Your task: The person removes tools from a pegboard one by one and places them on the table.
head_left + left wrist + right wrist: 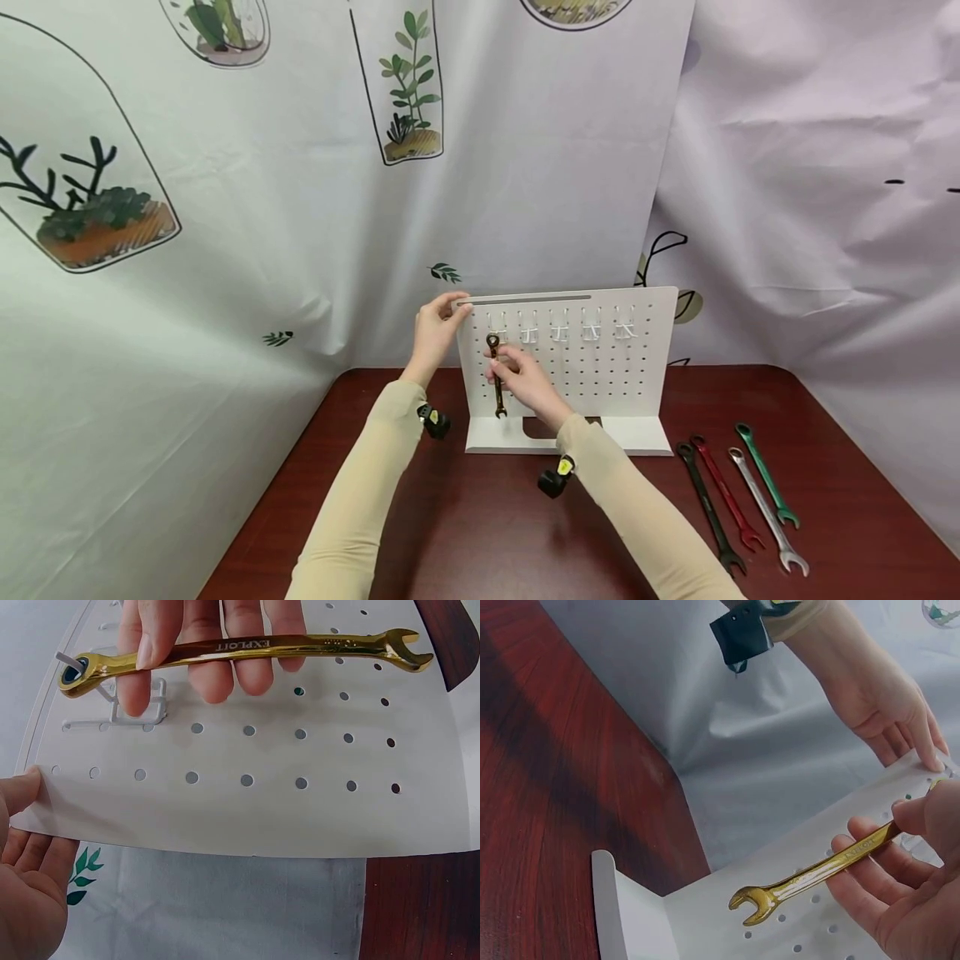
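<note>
A gold combination wrench hangs upright in front of a white pegboard, its ring end up. My right hand pinches its shaft between thumb and fingers. In the left wrist view, the tip of a white hook pokes through the ring. The open end points down, clear of the fingers. My left hand grips the board's upper left corner, thumb in front and fingers behind.
Several white hooks line the board's upper part. On the table at the right lie a black wrench, a red wrench, a silver wrench and a green wrench. A printed curtain hangs behind.
</note>
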A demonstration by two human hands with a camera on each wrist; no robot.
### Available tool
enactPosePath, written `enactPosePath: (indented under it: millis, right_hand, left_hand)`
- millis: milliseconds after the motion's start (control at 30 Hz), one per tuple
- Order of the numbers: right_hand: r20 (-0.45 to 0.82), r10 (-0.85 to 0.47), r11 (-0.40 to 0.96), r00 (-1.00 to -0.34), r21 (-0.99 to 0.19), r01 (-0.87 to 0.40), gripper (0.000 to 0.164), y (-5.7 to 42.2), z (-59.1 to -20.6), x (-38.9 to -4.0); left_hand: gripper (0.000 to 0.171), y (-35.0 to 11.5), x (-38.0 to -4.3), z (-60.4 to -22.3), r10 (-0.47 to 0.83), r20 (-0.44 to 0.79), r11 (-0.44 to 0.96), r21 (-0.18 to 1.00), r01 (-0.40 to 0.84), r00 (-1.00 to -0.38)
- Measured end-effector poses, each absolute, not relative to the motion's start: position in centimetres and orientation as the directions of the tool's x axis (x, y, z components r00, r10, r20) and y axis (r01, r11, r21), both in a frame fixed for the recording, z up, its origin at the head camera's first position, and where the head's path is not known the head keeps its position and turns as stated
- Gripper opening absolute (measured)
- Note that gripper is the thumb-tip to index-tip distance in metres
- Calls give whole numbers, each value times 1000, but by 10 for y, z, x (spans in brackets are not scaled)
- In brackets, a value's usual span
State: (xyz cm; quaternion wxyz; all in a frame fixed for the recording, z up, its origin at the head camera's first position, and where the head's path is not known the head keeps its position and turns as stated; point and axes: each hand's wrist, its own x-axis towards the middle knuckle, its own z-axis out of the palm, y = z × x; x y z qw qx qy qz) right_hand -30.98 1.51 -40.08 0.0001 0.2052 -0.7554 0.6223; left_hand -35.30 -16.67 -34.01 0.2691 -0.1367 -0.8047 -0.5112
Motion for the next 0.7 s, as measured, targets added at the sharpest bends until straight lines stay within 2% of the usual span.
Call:
enactPosePath:
  millis: [333, 700]
  right_hand:
    - [250, -325, 158, -912, -936, -313, 29, 16, -398, -301]
    - [284, -363, 115, -887, -931, -346, 28, 17, -396, -294]
  left_hand:
    - [27, -167, -351, -339, -49, 574, 436, 748, 500, -817]
    - [26, -167, -351, -339, -51, 564, 425, 759, 494, -824]
